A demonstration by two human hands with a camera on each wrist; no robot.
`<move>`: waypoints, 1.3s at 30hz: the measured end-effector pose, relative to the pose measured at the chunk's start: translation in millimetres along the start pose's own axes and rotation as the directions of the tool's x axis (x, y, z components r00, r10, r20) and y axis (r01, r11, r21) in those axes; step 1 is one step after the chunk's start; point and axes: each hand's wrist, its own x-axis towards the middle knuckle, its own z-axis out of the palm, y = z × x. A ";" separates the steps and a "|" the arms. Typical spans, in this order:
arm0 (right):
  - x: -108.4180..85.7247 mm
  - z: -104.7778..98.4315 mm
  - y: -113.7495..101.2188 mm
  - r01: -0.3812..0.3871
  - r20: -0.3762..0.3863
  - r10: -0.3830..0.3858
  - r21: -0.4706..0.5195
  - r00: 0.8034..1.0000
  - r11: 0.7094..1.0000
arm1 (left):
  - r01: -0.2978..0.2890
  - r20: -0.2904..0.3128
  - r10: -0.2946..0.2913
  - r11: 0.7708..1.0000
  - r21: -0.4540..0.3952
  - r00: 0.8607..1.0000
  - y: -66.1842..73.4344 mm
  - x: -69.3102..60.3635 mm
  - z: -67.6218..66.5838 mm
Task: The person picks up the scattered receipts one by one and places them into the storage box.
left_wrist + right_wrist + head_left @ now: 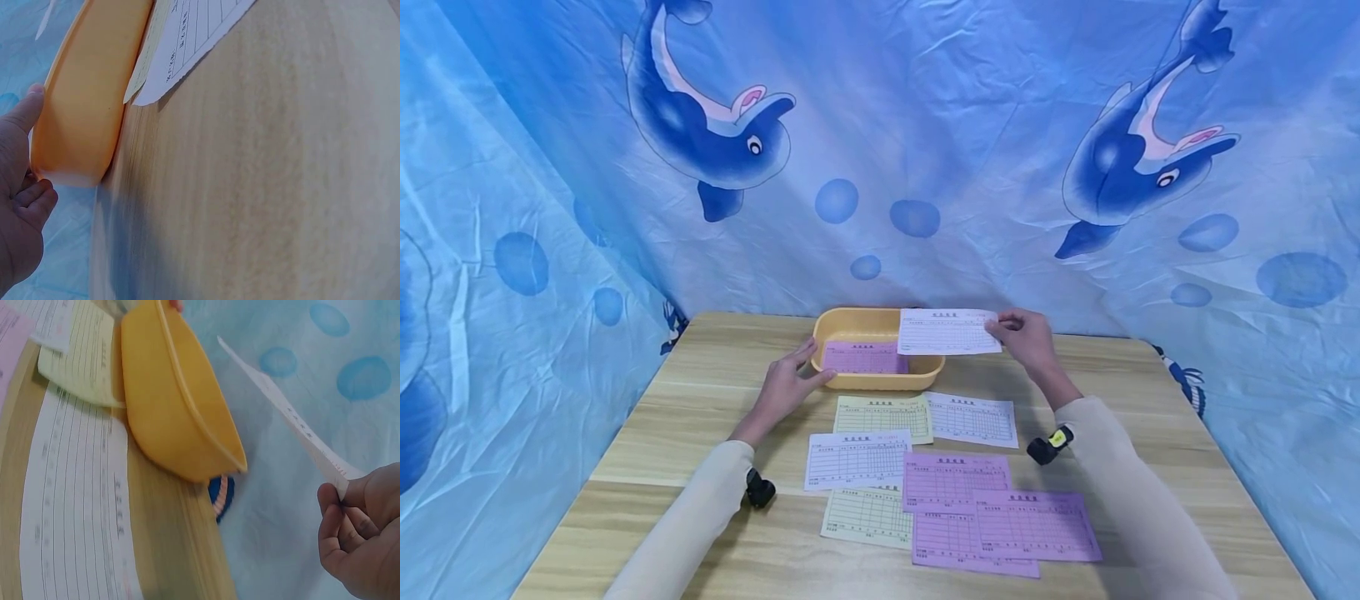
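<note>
My right hand (1027, 337) pinches a white printed form slip (949, 332) by its right end, thumb against fingers. That slip hangs in the air over the right part of a yellow plastic basket (880, 382). In the right wrist view the slip is seen almost edge-on, apart from the basket's rim. A pink form slip (861, 358) lies inside the basket. At the basket's left end my left hand (786, 385) holds it, thumb at the front side and fingers at the left rim. In the left wrist view, fingers (39, 203) curl by the basket's end.
In front of the basket, loose slips lie on the wooden table (685, 417): yellow-green (880, 417), white (973, 419) and several pink (1037, 525), some overlapping. A blue dolphin-print curtain (880, 125) hangs behind the table's back edge.
</note>
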 end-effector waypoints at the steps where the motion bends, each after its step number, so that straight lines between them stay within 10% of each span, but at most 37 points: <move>1: 0.6 5.0 -2.7 0.001 -0.003 -0.001 0.004 1.000 1.000 | 0.000 0.001 0.000 1.000 -0.002 1.000 0.0 -0.1 0.1; 39: 19.7 140.6 -39.2 0.023 0.090 -0.023 0.007 0.996 1.000 | -0.005 -0.001 0.005 1.000 0.009 1.000 3.4 1.2 -1.3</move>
